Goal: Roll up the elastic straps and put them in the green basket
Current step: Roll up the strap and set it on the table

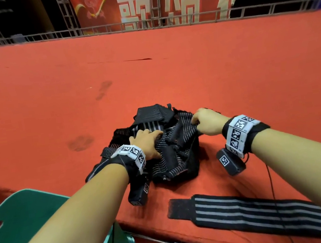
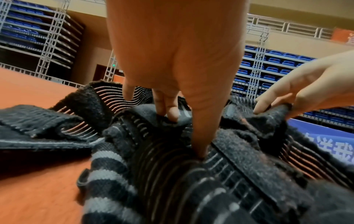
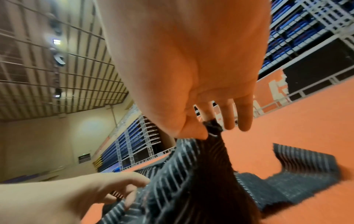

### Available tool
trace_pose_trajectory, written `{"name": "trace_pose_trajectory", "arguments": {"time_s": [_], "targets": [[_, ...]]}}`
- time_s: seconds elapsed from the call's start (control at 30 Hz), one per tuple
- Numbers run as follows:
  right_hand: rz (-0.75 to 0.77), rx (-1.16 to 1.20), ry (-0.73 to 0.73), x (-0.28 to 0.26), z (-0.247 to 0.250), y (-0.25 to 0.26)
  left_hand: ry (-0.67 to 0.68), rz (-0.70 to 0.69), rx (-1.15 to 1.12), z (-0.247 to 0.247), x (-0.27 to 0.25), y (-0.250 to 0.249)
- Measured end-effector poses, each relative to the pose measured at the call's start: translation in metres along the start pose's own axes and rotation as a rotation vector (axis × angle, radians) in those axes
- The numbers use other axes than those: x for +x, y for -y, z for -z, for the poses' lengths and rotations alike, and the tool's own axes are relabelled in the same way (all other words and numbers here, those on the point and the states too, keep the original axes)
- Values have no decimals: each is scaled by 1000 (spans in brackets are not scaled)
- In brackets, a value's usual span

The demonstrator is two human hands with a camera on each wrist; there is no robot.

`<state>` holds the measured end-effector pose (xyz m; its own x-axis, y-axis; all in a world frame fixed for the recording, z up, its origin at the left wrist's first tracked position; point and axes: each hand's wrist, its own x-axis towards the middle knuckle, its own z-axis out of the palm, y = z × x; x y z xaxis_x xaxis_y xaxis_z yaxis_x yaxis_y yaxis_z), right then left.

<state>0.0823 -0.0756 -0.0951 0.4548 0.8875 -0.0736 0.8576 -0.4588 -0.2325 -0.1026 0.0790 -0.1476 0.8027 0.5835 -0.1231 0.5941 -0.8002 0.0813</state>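
Now, on the red table (image 1: 50, 84), the left hand (image 1: 147, 143) presses straight fingers into the tangled elastic straps (image 1: 159, 151) while the right hand (image 1: 206, 121) pinches one strap's end, likely freeing it before rolling toward the green basket (image 1: 25, 214).

Red carpeted platform (image 1: 148, 66), railing (image 1: 103, 29), red banner (image 1: 141, 2), blue tiered seats (image 2: 277, 63).

The red counter (image 1: 149, 72) lies open beyond and on both sides of the tangled strap pile (image 1: 158, 141). A flat strap (image 1: 247, 211) crosses the near right edge; the green basket (image 1: 25, 214) sits at near left.
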Motion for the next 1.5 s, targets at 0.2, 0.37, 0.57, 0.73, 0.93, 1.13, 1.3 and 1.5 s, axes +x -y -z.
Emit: {"name": "trace_pose_trajectory", "arguments": {"time_s": [0.2,0.37,0.57,0.73,0.93,1.13,1.3,1.5], "targets": [[274,-261,-58,-9,-11,38,-44,-120,-15,4,0,-1],[302,-434,79,0,-41,44,-104,-132,-41,6,-4,-3],[244,-405,25,-3,-36,-2,-18,13,-40,13,-18,21],[122,-317,57,-5,-36,-32,13,114,-34,19,-21,29],[53,-142,98,-5,-40,-48,28,215,-41,16,-18,33],[93,17,48,8,-29,-32,-32,170,-100,31,-15,26],[68,0,-25,21,-26,-7,-52,19,-141,28,-5,2],[11,-110,59,30,-30,3,44,-19,-147,14,2,-28]]}}
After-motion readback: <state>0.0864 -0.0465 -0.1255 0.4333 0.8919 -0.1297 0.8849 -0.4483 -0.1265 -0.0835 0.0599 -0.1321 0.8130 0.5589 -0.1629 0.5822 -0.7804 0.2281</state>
